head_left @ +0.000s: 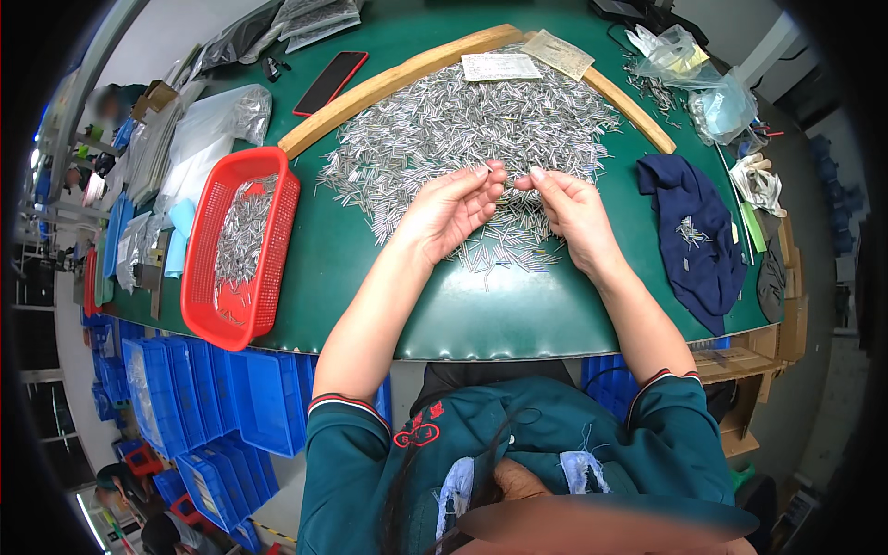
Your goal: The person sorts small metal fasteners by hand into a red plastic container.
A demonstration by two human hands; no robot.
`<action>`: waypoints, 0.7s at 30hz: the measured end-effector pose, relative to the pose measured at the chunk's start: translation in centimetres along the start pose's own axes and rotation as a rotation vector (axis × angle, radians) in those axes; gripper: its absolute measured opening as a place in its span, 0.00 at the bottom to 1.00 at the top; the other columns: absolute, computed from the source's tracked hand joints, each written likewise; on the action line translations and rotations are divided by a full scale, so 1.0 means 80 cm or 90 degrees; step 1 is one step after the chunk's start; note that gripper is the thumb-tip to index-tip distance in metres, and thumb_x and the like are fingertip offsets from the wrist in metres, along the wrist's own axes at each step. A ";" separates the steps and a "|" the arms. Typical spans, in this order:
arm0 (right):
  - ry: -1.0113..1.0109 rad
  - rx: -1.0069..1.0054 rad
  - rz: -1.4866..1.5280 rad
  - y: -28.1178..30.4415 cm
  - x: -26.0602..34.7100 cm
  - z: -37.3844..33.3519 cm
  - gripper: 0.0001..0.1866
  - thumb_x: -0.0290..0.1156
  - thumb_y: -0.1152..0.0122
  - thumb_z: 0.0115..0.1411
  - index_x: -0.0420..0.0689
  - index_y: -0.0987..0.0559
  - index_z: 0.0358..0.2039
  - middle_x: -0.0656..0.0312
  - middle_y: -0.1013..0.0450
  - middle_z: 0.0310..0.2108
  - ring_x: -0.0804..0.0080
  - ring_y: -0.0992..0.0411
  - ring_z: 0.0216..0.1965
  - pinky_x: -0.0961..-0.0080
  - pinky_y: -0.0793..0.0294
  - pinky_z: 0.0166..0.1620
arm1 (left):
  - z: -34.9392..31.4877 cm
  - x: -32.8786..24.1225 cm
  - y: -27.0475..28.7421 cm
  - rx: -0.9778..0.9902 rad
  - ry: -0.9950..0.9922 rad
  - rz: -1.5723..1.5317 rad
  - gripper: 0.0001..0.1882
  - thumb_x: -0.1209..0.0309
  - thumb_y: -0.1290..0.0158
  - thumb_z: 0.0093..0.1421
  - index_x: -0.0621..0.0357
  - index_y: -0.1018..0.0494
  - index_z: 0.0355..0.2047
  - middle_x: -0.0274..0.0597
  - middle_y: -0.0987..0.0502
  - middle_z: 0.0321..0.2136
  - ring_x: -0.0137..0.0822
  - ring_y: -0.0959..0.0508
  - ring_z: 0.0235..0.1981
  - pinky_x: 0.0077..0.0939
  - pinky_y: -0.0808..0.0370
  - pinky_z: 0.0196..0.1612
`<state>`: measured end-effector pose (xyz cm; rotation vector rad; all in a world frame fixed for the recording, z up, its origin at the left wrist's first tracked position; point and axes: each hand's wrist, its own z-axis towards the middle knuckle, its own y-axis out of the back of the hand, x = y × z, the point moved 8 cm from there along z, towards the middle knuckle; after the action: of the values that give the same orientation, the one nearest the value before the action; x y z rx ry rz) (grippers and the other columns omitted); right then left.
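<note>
- Head view: a broad heap of slender, silvery metal rods (462, 125) lies on the green tabletop (472, 324), curbed at its far side by two wooden strips (388, 85).
- The left hand (455, 205) is over the heap's near part, palm partly turned up, fingers curled and thumb close to the index finger.
- The right hand (575, 215) faces it over the same part of the heap, its thumb and index finger drawn together; at this size I cannot tell whether either fingertip pair pinches a rod.
- Left of the heap, a red perforated basket (199, 250) holds more rods; right of it, a navy cloth (708, 287) carries a small cluster.
- Each rod looks likely to be light, stiff and rather slippery, prone to roll or to drag neighbours along.
- The best hold is probably a thumb-and-index pinch around mid-length, taken from the loose scatter at the heap's near edge, where fewer rods cross.
</note>
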<state>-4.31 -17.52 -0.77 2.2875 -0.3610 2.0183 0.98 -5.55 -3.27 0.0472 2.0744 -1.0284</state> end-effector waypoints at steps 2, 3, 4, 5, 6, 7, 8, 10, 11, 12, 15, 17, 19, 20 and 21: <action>0.002 0.004 0.000 -0.001 0.001 0.000 0.15 0.41 0.51 0.58 0.42 0.23 0.32 0.80 0.49 0.10 0.93 0.56 0.12 0.92 0.59 0.14 | 0.000 0.000 -0.003 0.015 -0.009 -0.044 0.13 0.70 0.53 0.57 0.64 0.33 0.40 0.39 0.25 0.32 0.26 0.25 0.31 0.17 0.28 0.34; 0.004 0.005 0.003 -0.001 0.001 0.000 0.15 0.41 0.52 0.58 0.42 0.23 0.32 0.80 0.49 0.10 0.93 0.56 0.12 0.92 0.59 0.14 | 0.000 -0.001 -0.004 0.015 -0.010 -0.044 0.13 0.70 0.53 0.57 0.64 0.33 0.40 0.39 0.25 0.32 0.26 0.25 0.31 0.17 0.28 0.34; 0.005 0.005 0.005 -0.001 0.001 0.000 0.15 0.41 0.52 0.58 0.42 0.23 0.32 0.80 0.50 0.10 0.93 0.56 0.12 0.92 0.59 0.14 | 0.000 -0.005 -0.004 -0.003 -0.035 0.019 0.13 0.70 0.53 0.56 0.64 0.32 0.40 0.40 0.25 0.32 0.27 0.25 0.31 0.17 0.28 0.34; 0.005 0.005 0.005 -0.001 0.001 0.000 0.15 0.41 0.52 0.58 0.42 0.23 0.32 0.80 0.50 0.10 0.93 0.56 0.12 0.92 0.59 0.14 | -0.001 -0.010 -0.005 -0.022 -0.060 0.083 0.13 0.70 0.52 0.56 0.64 0.32 0.39 0.41 0.25 0.31 0.27 0.25 0.31 0.18 0.28 0.34; -0.002 0.004 0.015 -0.001 0.002 -0.001 0.14 0.40 0.51 0.58 0.42 0.23 0.32 0.80 0.48 0.11 0.93 0.55 0.12 0.92 0.59 0.14 | -0.001 -0.010 -0.008 -0.021 -0.060 0.083 0.13 0.70 0.52 0.56 0.64 0.32 0.39 0.41 0.25 0.31 0.27 0.25 0.31 0.18 0.28 0.34; -0.010 0.004 0.026 0.000 0.001 -0.001 0.14 0.39 0.50 0.57 0.42 0.23 0.32 0.80 0.46 0.11 0.93 0.55 0.12 0.92 0.59 0.14 | -0.005 -0.024 -0.011 -0.042 -0.153 0.209 0.12 0.70 0.52 0.56 0.63 0.30 0.38 0.40 0.25 0.30 0.27 0.25 0.30 0.18 0.28 0.34; -0.010 0.004 0.026 -0.001 -0.001 0.000 0.14 0.39 0.50 0.57 0.42 0.23 0.32 0.80 0.46 0.11 0.93 0.55 0.12 0.92 0.59 0.14 | -0.010 -0.037 -0.016 -0.062 -0.246 0.336 0.11 0.71 0.51 0.56 0.63 0.29 0.37 0.40 0.24 0.29 0.27 0.25 0.30 0.18 0.28 0.34; 0.030 -0.007 0.015 -0.001 0.000 0.001 0.12 0.37 0.48 0.57 0.42 0.24 0.33 0.80 0.42 0.13 0.94 0.54 0.12 0.92 0.60 0.14 | -0.014 -0.035 -0.021 -0.078 -0.320 0.408 0.09 0.72 0.51 0.55 0.62 0.28 0.36 0.39 0.24 0.28 0.27 0.24 0.29 0.18 0.28 0.33; 0.030 -0.008 0.015 -0.001 0.003 -0.001 0.12 0.37 0.48 0.57 0.42 0.24 0.33 0.80 0.42 0.13 0.94 0.54 0.12 0.92 0.60 0.14 | -0.020 -0.040 -0.026 -0.093 -0.394 0.480 0.08 0.74 0.50 0.54 0.60 0.27 0.35 0.39 0.24 0.27 0.27 0.24 0.28 0.18 0.28 0.31; 0.022 0.002 0.042 -0.003 0.006 -0.003 0.11 0.34 0.47 0.56 0.39 0.24 0.34 0.71 0.35 0.22 0.88 0.43 0.23 0.90 0.48 0.27 | -0.021 -0.038 -0.027 -0.093 -0.394 0.480 0.08 0.74 0.50 0.54 0.60 0.27 0.35 0.39 0.24 0.27 0.27 0.24 0.28 0.18 0.28 0.31; 0.041 0.014 0.069 -0.001 0.002 -0.001 0.11 0.30 0.46 0.55 0.36 0.25 0.34 0.62 0.28 0.31 0.83 0.32 0.33 0.88 0.35 0.39 | -0.043 -0.049 -0.058 -0.120 -0.587 0.743 0.09 0.76 0.48 0.50 0.55 0.26 0.33 0.40 0.25 0.25 0.32 0.24 0.26 0.20 0.29 0.28; 0.068 0.019 0.068 0.000 -0.001 0.002 0.11 0.30 0.46 0.55 0.36 0.25 0.34 0.62 0.27 0.30 0.83 0.32 0.33 0.88 0.35 0.39 | -0.042 -0.045 -0.059 -0.117 -0.596 0.763 0.09 0.76 0.48 0.50 0.56 0.26 0.33 0.39 0.25 0.25 0.33 0.24 0.26 0.21 0.29 0.28; 0.075 0.013 0.068 0.000 -0.002 0.002 0.10 0.29 0.45 0.54 0.36 0.25 0.34 0.62 0.28 0.30 0.83 0.32 0.32 0.88 0.34 0.38 | -0.042 -0.043 -0.062 -0.107 -0.594 0.762 0.10 0.76 0.48 0.50 0.56 0.26 0.34 0.39 0.25 0.26 0.33 0.24 0.26 0.21 0.29 0.29; 0.076 0.013 0.069 0.001 -0.001 0.002 0.10 0.29 0.45 0.54 0.36 0.25 0.34 0.62 0.28 0.30 0.83 0.32 0.32 0.88 0.34 0.38 | -0.041 -0.042 -0.063 -0.106 -0.594 0.763 0.10 0.76 0.48 0.50 0.56 0.26 0.34 0.39 0.25 0.26 0.33 0.24 0.26 0.21 0.29 0.29; 0.085 0.015 0.072 0.001 0.001 0.001 0.10 0.30 0.45 0.55 0.36 0.25 0.33 0.62 0.27 0.29 0.83 0.32 0.32 0.88 0.34 0.38 | -0.037 -0.039 -0.059 -0.101 -0.565 0.737 0.10 0.76 0.48 0.50 0.56 0.26 0.35 0.40 0.24 0.26 0.33 0.24 0.27 0.21 0.29 0.29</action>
<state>-4.26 -17.60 -0.71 2.1770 -0.4685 2.2254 -0.52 -5.79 2.94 0.5344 0.9837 -0.0806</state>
